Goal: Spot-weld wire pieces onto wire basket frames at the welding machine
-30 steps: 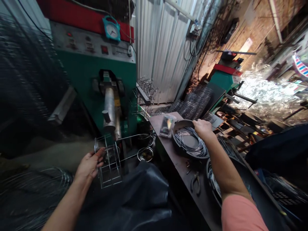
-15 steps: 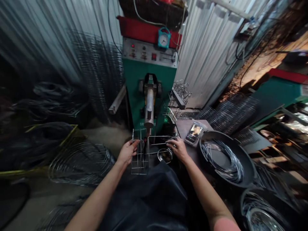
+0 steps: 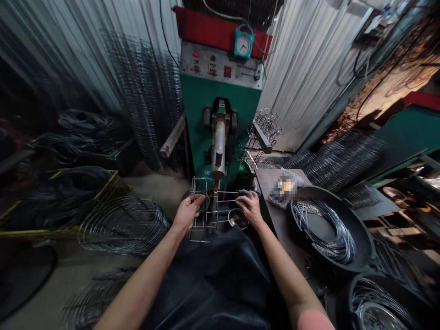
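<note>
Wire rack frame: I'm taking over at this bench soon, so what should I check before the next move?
Left hand gripping the wire rack frame: ok.
Right hand holding the frame's long wires: ok.
Silver ram of the green machine clear of the frame: cannot tell.
Wire coil lying inside the black pan: ok.
Red lamp lit: cannot tell.

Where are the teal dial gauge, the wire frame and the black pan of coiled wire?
Teal dial gauge [image 3: 244, 44]: head view, on its white dial face.
Wire frame [image 3: 202, 240]: head view, on its bottom bar.
Black pan [image 3: 366, 243]: head view, on its rim.
</note>
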Demonstrator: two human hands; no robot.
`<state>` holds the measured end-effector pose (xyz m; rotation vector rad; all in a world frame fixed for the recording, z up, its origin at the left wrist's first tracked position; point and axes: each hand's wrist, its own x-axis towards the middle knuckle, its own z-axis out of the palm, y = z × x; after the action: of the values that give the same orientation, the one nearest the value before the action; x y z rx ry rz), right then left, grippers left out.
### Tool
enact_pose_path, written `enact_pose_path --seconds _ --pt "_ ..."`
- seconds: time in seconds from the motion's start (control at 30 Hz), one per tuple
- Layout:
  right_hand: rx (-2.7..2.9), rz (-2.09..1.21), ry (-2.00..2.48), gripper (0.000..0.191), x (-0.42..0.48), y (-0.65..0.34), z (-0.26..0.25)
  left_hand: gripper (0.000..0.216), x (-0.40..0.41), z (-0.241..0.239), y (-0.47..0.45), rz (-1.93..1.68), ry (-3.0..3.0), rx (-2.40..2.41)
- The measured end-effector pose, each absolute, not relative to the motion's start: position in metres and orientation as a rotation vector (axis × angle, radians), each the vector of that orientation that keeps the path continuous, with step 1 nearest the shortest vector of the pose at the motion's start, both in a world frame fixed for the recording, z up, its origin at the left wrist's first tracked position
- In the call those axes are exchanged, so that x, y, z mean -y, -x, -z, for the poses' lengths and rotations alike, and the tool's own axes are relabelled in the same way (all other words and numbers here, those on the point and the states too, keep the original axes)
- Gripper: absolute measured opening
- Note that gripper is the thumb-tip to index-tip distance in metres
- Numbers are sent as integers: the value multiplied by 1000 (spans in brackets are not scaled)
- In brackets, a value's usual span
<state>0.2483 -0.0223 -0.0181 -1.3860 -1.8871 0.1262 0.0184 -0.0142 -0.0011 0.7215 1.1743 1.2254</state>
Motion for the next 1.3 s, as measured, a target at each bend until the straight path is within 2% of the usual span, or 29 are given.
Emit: enact_pose_path --seconds 0.67,1.17,1.3 --pt "1917 -169 1345 11 -2 -248 12 50 -7 -6 -11 -1194 -589 -1099" --pt "1943 -229 1355 12 -18 -248 8 41 -28 1 -11 -1165 -530 -1119" --pt "1793 -82 1409 15 2 -243 6 40 -24 0 -11 -1174 -540 -1108"
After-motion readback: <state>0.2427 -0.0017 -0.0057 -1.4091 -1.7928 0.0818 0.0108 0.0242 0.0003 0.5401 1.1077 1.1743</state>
